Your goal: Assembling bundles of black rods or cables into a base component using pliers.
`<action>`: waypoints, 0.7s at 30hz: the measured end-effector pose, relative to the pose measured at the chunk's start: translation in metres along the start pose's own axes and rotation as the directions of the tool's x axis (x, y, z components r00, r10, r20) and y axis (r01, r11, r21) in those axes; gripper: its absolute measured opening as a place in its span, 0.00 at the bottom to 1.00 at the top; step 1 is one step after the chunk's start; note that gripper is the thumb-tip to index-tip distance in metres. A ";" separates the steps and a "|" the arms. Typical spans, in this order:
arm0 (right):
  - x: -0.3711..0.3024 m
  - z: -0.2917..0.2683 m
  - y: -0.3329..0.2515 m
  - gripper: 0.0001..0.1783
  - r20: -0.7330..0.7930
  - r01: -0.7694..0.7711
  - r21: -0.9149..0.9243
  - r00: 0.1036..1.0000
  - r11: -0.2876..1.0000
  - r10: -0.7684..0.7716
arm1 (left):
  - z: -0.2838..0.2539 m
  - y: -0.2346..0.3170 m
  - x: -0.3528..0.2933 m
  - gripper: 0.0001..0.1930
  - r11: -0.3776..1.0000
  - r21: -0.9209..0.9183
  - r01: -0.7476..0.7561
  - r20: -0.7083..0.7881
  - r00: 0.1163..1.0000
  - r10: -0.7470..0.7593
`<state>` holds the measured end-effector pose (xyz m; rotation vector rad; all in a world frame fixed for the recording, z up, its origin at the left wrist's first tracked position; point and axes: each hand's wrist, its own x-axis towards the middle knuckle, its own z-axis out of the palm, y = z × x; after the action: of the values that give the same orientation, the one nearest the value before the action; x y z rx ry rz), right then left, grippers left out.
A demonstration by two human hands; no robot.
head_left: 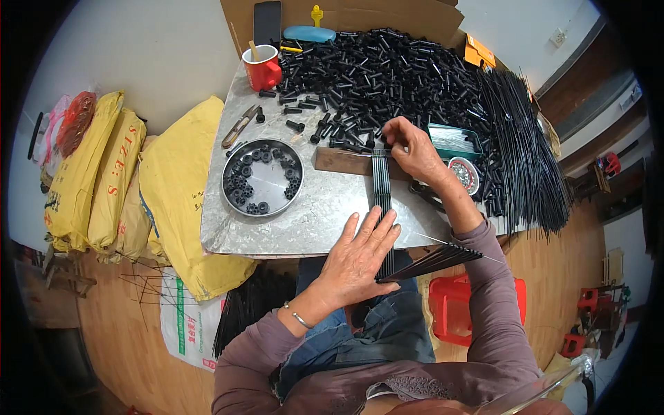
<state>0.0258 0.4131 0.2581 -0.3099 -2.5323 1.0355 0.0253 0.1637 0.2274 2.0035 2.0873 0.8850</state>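
Several thin black rods lie side by side across a brown wooden block, running from the table over its front edge. My left hand rests flat on them near that edge, fingers stretched and apart. Beyond the block's far side, my right hand is raised by the rod ends, its thumb and fingers curled together; whatever they may pinch is hidden. More black rods fan out to the right below the table edge. Beside the right hand are a green tray of thin white sticks and a round dish of small silvery pieces.
Black plastic tube-like parts are heaped across the table's back. A metal tin holds black ring-shaped parts at left, near snips and a red mug. Long black rods overhang the right edge. Yellow sacks stand left; a red stool is below.
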 end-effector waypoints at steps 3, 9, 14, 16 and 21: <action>0.006 -0.002 -0.002 0.16 0.028 0.065 -0.059 0.998 0.996 -0.064 | 0.001 -0.001 -0.001 0.49 1.000 -0.008 0.010 0.008 1.000 -0.010; -0.003 0.005 0.008 0.16 -0.020 0.012 -0.037 1.000 0.999 -0.013 | 0.001 0.000 0.000 0.49 1.000 -0.008 -0.001 -0.001 1.000 0.001; 0.004 0.005 0.005 0.16 0.002 0.055 -0.055 0.999 0.997 -0.055 | 0.002 -0.001 0.000 0.49 1.000 -0.013 0.007 0.009 1.000 -0.007; 0.007 0.002 0.004 0.15 0.017 0.066 -0.065 0.998 0.996 -0.065 | 0.003 0.000 0.000 0.49 1.000 -0.016 0.008 0.007 1.000 -0.008; 0.004 0.002 0.005 0.15 0.026 0.022 -0.036 0.999 0.999 -0.021 | 0.002 -0.001 0.000 0.48 1.000 0.000 0.001 0.007 1.000 -0.001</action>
<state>0.0218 0.4168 0.2544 -0.2801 -2.5742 0.9933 0.0256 0.1644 0.2257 2.0025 2.0840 0.8767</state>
